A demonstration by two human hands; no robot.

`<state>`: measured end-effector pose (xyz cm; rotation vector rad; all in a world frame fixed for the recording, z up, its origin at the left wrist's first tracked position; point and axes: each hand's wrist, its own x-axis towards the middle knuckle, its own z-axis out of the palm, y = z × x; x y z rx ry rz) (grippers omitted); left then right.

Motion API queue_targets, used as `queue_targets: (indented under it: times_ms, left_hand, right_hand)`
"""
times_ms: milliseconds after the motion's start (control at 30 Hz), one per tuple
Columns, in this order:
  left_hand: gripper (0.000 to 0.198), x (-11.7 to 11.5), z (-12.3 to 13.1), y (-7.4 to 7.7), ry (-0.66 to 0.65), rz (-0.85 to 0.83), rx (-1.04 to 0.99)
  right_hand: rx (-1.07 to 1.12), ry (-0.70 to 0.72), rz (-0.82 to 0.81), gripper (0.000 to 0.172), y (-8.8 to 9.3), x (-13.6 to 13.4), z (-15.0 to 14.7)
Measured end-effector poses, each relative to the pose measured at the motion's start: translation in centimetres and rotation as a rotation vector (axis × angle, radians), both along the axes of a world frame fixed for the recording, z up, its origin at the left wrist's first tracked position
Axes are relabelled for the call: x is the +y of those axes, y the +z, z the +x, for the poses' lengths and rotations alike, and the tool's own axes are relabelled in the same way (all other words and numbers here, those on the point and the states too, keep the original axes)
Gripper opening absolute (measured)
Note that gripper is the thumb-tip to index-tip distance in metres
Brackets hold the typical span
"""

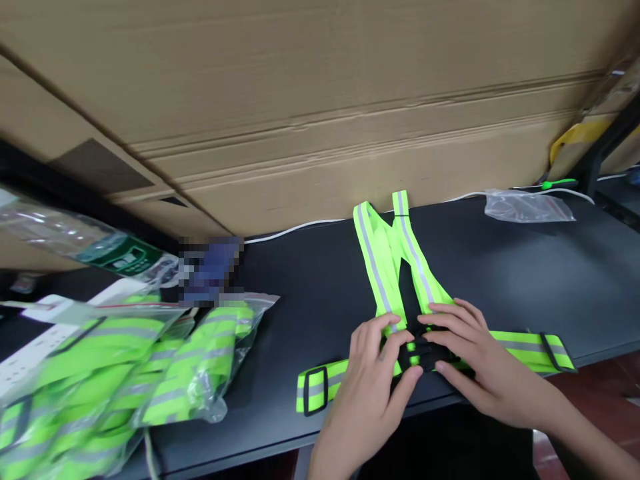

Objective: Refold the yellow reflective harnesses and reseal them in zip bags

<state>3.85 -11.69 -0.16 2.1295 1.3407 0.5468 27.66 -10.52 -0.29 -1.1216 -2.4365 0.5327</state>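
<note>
A neon yellow-green reflective harness (374, 257) with grey stripes lies spread on the dark table. Its two shoulder straps reach toward the back, and its waist strap runs left and right along the front edge. At the middle of the waist strap is a black plastic buckle (425, 355). My left hand (377, 373) has its fingers curled on the buckle's left side. From the right, my right hand (467, 350) grips the buckle's other side between thumb and fingers. Black strap adjusters (315, 391) show at the waist strap's ends. Fingers partly cover the buckle.
Clear bags of folded reflective straps (100, 380) lie at the left, by a white power strip (30, 357) and a clear bottle (90, 240). A flat plastic bag (527, 207) and green-handled tool (559, 183) lie at back right. Cardboard (350, 87) stands behind the table (500, 267).
</note>
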Motion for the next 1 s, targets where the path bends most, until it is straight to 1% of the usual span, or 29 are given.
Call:
queue_targets:
  times_ms: [100, 233, 333, 433, 533, 600, 633, 733, 800, 833, 900, 933, 1000]
  left_hand:
    - [0.024, 0.2, 0.1, 0.0, -0.016, 0.009, -0.006]
    - [0.024, 0.1, -0.1, 0.1, -0.001, 0.024, -0.03]
    - [0.024, 0.1, 0.0, 0.1, 0.0, 0.025, -0.022]
    - [0.023, 0.1, 0.1, 0.0, -0.026, 0.038, 0.001]
    - [0.023, 0.1, 0.3, -0.2, -0.028, 0.013, -0.013]
    - [0.033, -0.1, 0.6, -0.2, -0.028, -0.024, -0.027]
    - [0.043, -0.2, 0.8, -0.2, -0.042, -0.032, -0.024]
    - [0.088, -0.5, 1.4, 0.1, -0.123, -0.016, 0.018]
    - [0.109, -0.5, 1.8, 0.4, -0.151, -0.017, 0.041]
    - [0.115, -0.4, 2.0, 0.5, -0.156, -0.022, 0.047]
    - [0.115, -0.2, 2.1, 0.5, -0.15, -0.013, 0.054]
    - [0.111, 0.0, 2.1, 0.4, -0.145, 0.005, 0.055]
    - [0.099, 0.3, 2.0, 0.1, -0.129, 0.062, 0.061]
  right_hand:
    - [0.005, 0.009, -0.023, 0.035, 0.1, 0.1, -0.2]
    - [0.057, -0.037, -0.03, 0.034, 0.1, 0.4, 0.3]
    - [0.076, -0.045, -0.008, 0.035, 0.1, 0.5, 0.3]
    - [0.068, -0.017, 0.025, 0.036, -0.3, 0.4, -0.1]
    - [0.071, -0.009, -0.01, 0.043, -0.5, 0.3, -0.9]
    - [0.06, 0.004, -0.051, 0.053, -0.3, 0.1, -1.4]
    - [0.046, 0.02, -0.068, 0.059, 0.0, 0.1, -1.7]
    - [-0.013, 0.09, -0.12, 0.076, 1.1, -0.1, -2.6]
    - [-0.028, 0.12, -0.159, 0.089, 1.7, -0.2, -3.1]
    - [-0.021, 0.126, -0.17, 0.094, 2.0, -0.2, -3.3]
    - [0.011, 0.117, -0.172, 0.099, 2.1, -0.2, -3.5]
    - [0.025, 0.106, -0.163, 0.098, 2.0, -0.2, -3.4]
    - [0.032, 0.074, -0.122, 0.089, 1.4, -0.1, -3.0]
